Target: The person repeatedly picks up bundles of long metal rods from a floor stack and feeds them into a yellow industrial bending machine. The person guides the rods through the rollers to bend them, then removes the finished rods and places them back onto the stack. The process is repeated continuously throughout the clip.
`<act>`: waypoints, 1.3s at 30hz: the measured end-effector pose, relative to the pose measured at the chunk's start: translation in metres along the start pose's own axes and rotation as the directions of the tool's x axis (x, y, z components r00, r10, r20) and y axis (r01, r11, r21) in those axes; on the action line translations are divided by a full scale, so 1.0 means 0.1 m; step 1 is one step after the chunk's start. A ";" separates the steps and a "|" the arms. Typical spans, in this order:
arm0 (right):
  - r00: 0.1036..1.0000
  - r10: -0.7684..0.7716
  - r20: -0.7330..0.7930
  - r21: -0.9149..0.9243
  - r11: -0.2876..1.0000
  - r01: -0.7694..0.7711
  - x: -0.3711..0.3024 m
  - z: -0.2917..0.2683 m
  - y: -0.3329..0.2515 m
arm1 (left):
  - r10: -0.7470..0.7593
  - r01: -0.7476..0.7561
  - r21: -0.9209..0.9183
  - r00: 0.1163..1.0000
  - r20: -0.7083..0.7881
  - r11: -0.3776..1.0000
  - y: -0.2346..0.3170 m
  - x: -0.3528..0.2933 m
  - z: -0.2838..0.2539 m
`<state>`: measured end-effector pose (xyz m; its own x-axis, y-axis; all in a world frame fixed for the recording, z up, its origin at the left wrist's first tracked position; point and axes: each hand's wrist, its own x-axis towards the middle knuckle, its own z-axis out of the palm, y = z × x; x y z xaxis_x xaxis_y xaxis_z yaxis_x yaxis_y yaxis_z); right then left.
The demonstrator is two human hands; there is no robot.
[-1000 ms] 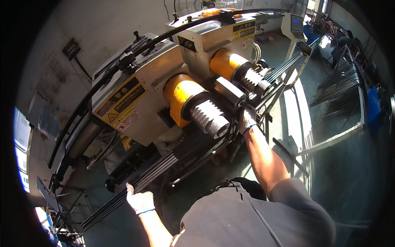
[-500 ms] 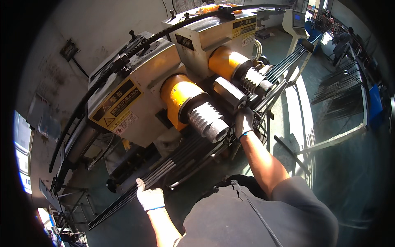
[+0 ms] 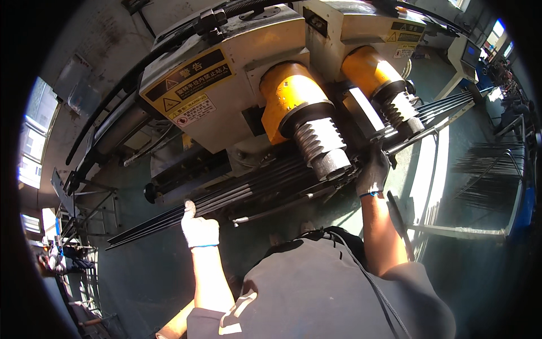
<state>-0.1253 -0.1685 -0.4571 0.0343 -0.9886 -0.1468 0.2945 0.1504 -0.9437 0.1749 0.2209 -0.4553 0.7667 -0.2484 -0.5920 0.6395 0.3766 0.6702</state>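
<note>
A bundle of long, thin dark metal rods point(image 3: 226, 195) runs slantwise below the machine, from the lower left up to the right. My left hand point(image 3: 201, 228), in a white glove, is closed at the near edge of the bundle, its thumb lying up against the rods. In a shaded glove, my right hand point(image 3: 372, 172) reaches in at the rods beside a rectangular metal block point(image 3: 363, 110); shadow hides its fingertips. Just left of that hand, a ridged metal roller point(image 3: 322, 144) juts from a yellow cylindrical housing point(image 3: 292, 93).
A second yellow housing point(image 3: 370, 70) with its ridged roller stands farther right. Warning labels point(image 3: 186, 85) mark the machine body. Beyond a light frame bar point(image 3: 457, 230), more thin rods point(image 3: 488, 169) lie in a rack. A control panel point(image 3: 470, 56) stands far right. A bare forearm point(image 3: 178, 322) shows beside my left sleeve.
My view has shifted, so the machine sits higher and farther right. My left hand stays at the rods and my right at the block. A bare forearm has appeared at lower left.
</note>
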 end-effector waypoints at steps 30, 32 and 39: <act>0.756 0.616 0.221 -0.060 0.782 -0.620 -0.80 -2.48 2.56 | 0.438 -0.546 -0.452 0.837 -0.327 0.706 3.23 1.10 -3.55; 0.691 0.664 0.285 -0.066 0.733 -0.677 -0.84 -2.53 2.56 | 0.420 -0.538 -0.438 0.841 -0.342 0.720 3.32 1.11 -3.79; 0.300 0.692 0.656 -0.274 0.589 -0.760 -0.54 -2.87 2.56 | 0.498 -0.518 -0.269 0.855 -0.144 0.812 3.02 0.90 -3.52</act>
<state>-0.3259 -0.0739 -0.7755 0.8408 -0.2000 -0.5030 -0.1139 0.8431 -0.5256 0.4171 0.6269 -0.4638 0.9658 0.1037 -0.2375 0.1073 0.6741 0.7308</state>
